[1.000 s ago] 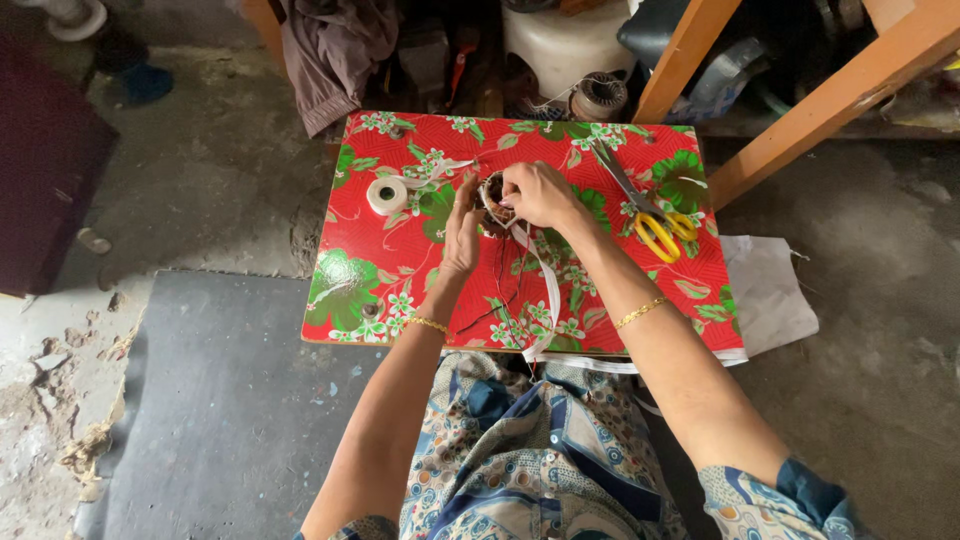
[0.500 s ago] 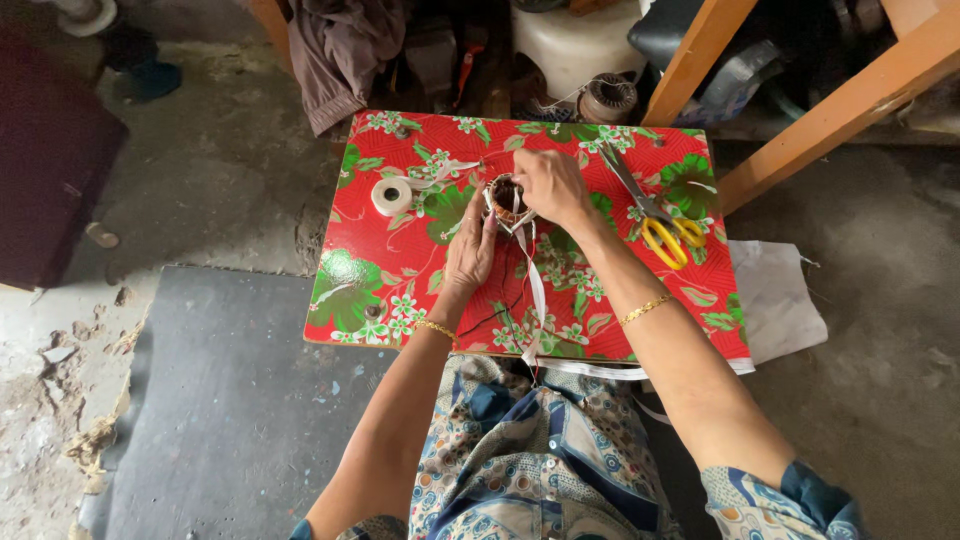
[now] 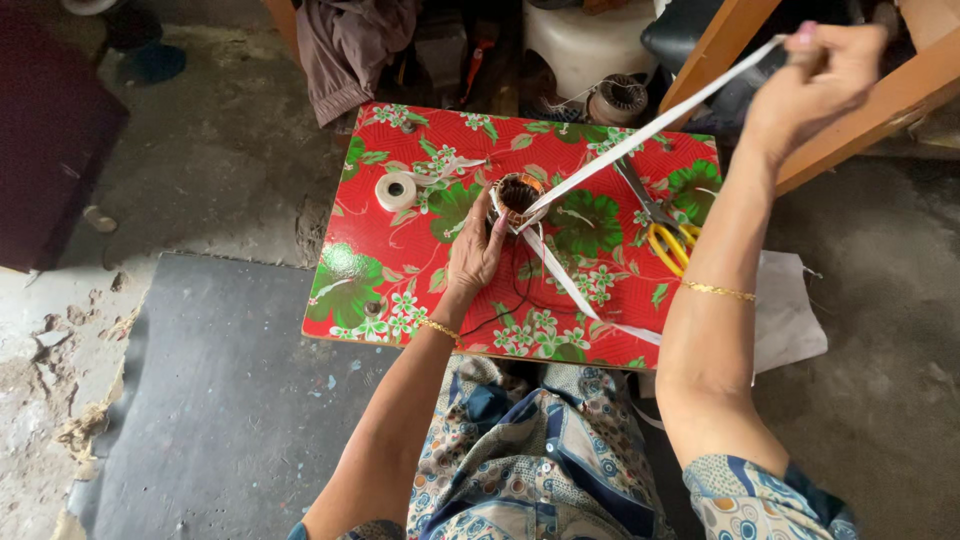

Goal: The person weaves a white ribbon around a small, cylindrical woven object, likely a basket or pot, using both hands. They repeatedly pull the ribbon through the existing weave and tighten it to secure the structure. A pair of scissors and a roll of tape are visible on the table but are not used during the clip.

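Fingers (image 3: 800, 40) pinch white tape (image 3: 650, 130) | scissors (image 3: 665, 235), tape roll (image 3: 395, 191) nearby

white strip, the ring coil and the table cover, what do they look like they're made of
The white flat strip, pulled taut by the right hand, looks like woven cloth tape, matte and limp where it trails. The round coil under the left hand shows reddish, shiny windings, probably copper wire. The red floral table cover looks like glossy plastic-coated cloth, given its sheen.

Glossy floral oilcloth table (image 3: 400, 270); copper-wire coil (image 3: 518, 195); matt white cloth tape (image 3: 650, 130); rough concrete floor (image 3: 210, 170).
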